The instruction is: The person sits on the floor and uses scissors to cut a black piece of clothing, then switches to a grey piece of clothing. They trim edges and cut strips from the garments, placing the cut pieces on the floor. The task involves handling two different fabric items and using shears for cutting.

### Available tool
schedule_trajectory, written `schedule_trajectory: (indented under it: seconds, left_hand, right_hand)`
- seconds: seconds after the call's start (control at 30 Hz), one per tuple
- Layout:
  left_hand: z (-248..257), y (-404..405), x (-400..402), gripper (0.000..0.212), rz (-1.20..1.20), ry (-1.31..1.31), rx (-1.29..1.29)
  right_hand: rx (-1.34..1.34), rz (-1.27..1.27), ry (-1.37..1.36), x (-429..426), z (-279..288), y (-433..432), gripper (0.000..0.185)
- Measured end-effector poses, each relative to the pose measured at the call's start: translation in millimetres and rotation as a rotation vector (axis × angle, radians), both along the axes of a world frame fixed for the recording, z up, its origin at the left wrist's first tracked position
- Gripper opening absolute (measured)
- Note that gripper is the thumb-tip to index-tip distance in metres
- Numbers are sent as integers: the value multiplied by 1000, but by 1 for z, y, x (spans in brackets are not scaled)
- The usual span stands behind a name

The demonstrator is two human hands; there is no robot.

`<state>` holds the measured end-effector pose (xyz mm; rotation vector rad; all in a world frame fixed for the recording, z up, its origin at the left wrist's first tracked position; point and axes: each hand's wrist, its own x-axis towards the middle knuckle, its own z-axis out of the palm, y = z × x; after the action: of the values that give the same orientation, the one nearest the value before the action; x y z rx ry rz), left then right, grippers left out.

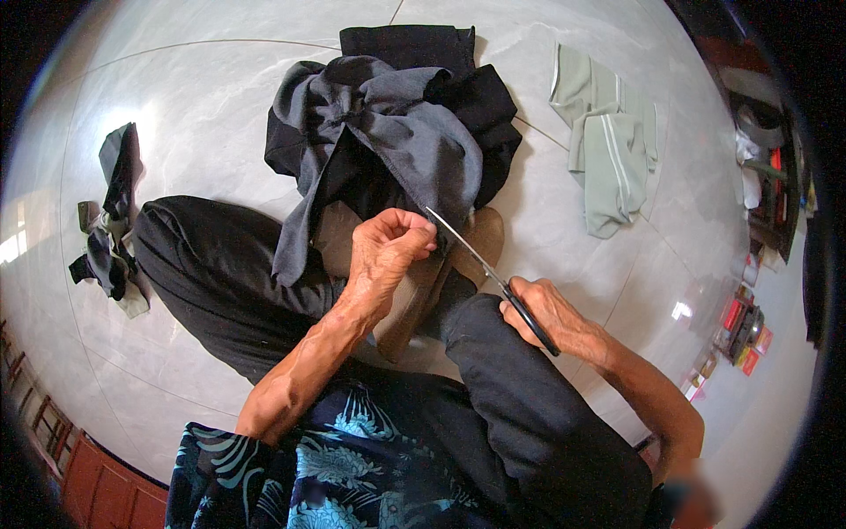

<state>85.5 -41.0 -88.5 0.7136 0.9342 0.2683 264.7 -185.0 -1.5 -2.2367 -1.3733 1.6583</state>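
Note:
My right hand [550,309] grips a pair of black-handled scissors [492,272] that point up and left. Their blades look nearly closed, and the tip is just above my left fingertips. The fingers of my left hand [391,244] are pinched together at the lower edge of a dark grey cloth garment [436,145]. Any thread between those fingertips is too small to make out. This garment is bunched in folds, with one flap hanging down to the left of my hand. Black fabric [408,45] lies under and behind it on the floor.
My bent legs in black trousers [225,284] and brown-socked feet [486,241] frame the work. Pale green cloth with white stripes [611,145] lies right on the marble-look tile floor [198,86]. Dark and white cloth pieces [109,258] lie left. Shelved items [770,178] stand far right.

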Motion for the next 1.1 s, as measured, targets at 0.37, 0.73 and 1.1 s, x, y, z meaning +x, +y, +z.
schedule_trajectory:
  seconds: [0.37,0.73,1.1]
  left_hand:
    - [-7,-5,3,11,24,-29,-42]
    - [-3,-6,4,5,18,-81,-100]
    - [-4,-8,0,8,11,-82,-109]
  right_hand:
    - [70,3,110,-1,-7,-5,25]
    - [158,64,97,-4,-31,1,27]
    - [76,-96,105,-9,-14,15,24]
